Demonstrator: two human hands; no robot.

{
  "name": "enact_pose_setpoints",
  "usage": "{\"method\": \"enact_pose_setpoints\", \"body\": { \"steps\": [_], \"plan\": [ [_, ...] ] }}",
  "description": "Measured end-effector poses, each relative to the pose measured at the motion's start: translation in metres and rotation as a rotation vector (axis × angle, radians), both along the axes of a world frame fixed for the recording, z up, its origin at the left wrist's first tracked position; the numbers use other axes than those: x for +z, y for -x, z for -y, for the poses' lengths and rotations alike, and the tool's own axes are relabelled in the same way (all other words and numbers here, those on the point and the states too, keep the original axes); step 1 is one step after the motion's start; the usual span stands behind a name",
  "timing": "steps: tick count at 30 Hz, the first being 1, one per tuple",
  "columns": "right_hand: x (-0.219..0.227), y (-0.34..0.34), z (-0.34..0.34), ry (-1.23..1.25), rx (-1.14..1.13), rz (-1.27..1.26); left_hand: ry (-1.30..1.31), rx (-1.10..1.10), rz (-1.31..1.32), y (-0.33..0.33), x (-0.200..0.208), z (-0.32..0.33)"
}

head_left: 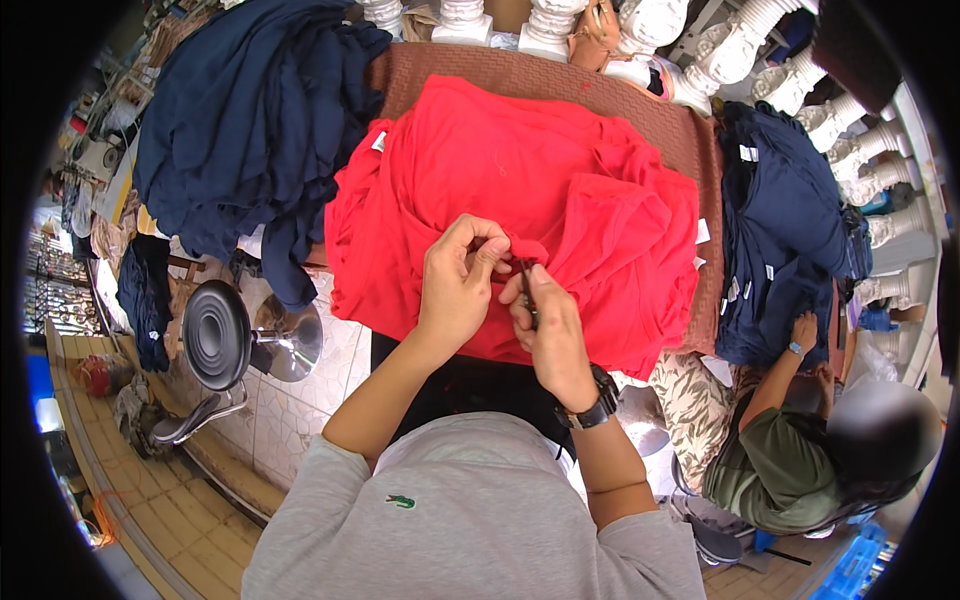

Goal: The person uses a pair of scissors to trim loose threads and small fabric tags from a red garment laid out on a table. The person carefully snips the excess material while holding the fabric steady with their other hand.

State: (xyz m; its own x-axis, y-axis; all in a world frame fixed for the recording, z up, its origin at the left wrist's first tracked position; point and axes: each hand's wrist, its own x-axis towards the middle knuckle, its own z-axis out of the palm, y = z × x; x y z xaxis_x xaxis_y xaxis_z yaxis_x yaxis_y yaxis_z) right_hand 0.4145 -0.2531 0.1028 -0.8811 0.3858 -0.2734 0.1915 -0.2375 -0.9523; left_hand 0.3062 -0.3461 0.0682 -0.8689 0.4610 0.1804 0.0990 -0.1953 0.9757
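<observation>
The left hand pinched a fold of red cloth between thumb and fingers. The right hand, just beside it, was closed around a small dark tool, its tip up against the pinched fold; whether its blades were apart could not be told. The red cloth lay heaped under both hands and spread beyond the grip, on a brown cover. A navy pile stood left of the grip, with a stool nearer and below it. Well to the grip's right hung navy garments, touched by a co-worker's hand. White balusters stood past the cover's far edge.
</observation>
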Motion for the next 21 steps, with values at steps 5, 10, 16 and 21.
{"method": "enact_pose_setpoints", "body": {
  "steps": [5,10,16,21],
  "plan": [
    [-0.011,0.007,0.0,-0.152,0.028,-0.046,0.04,-0.012,-0.021,-0.005,0.007,0.003],
    [-0.011,0.01,0.001,-0.148,0.015,-0.057,0.081,0.007,-0.069,-0.006,0.007,0.005],
    [-0.014,0.014,-0.004,-0.119,0.031,-0.037,0.095,0.043,-0.198,-0.007,0.0,0.005],
    [-0.013,0.002,-0.02,0.162,0.064,-0.162,0.168,-0.222,-0.149,0.003,0.021,0.034]
  ]
}}
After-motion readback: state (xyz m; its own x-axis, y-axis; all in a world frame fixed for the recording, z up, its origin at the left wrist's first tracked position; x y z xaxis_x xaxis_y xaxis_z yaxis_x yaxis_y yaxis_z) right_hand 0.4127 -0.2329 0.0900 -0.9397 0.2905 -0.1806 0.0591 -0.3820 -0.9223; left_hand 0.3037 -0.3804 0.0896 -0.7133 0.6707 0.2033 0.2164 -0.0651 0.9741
